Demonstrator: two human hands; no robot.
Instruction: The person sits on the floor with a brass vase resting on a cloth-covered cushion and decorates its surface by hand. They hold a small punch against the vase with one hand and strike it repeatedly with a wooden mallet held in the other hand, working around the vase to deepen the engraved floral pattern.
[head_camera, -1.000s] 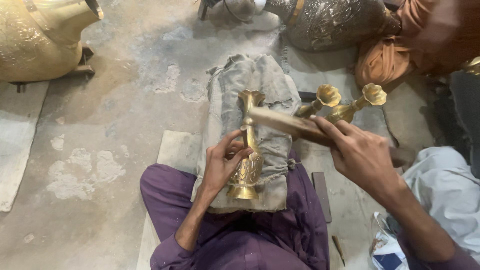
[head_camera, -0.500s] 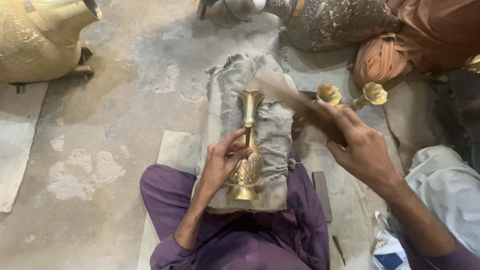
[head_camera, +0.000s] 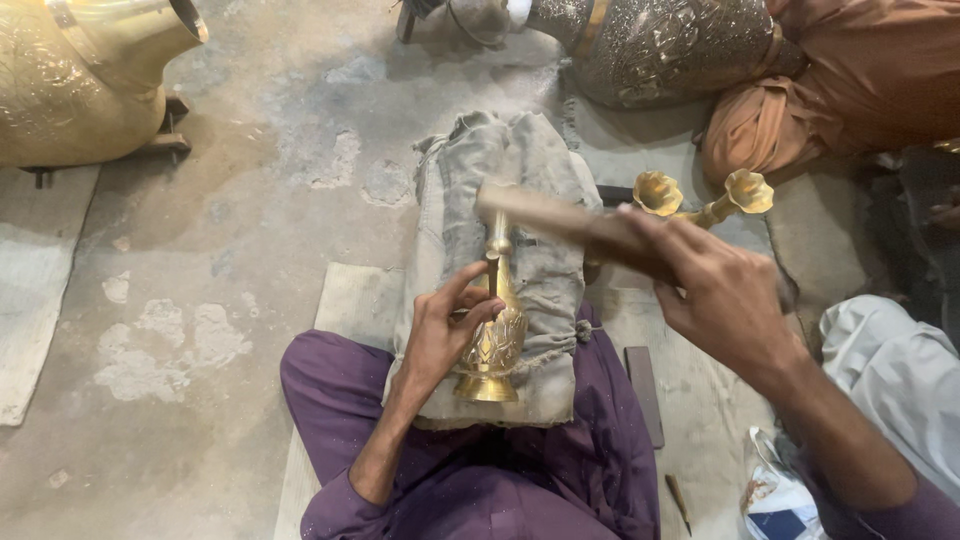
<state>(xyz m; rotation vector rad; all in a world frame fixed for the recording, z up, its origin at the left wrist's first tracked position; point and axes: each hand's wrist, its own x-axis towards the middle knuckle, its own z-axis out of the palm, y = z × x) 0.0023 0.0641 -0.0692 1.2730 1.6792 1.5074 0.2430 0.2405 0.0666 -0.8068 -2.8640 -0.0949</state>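
A small brass vase (head_camera: 493, 340) lies lengthwise on a padded grey cloth bundle (head_camera: 540, 180), its base toward me. My left hand (head_camera: 445, 335) grips the vase's neck and body and pins it to the cloth, with a thin chisel-like tool seemingly between the fingers. My right hand (head_camera: 720, 295) holds a wooden mallet (head_camera: 545, 213), whose blurred head sits over the vase's mouth. My purple-trousered legs (head_camera: 480, 480) flank the bundle.
Two small brass cups (head_camera: 705, 195) on stems stand right of the bundle. A large brass vessel (head_camera: 70, 85) sits at top left, an engraved silvery vessel (head_camera: 660, 50) and orange cloth (head_camera: 850, 80) at top right. Small tools (head_camera: 645, 395) lie on the mat.
The mallet lifted up and away from the vase half a second ago, then swung back down onto the vase's upper end. My left hand and the vase have stayed in place.
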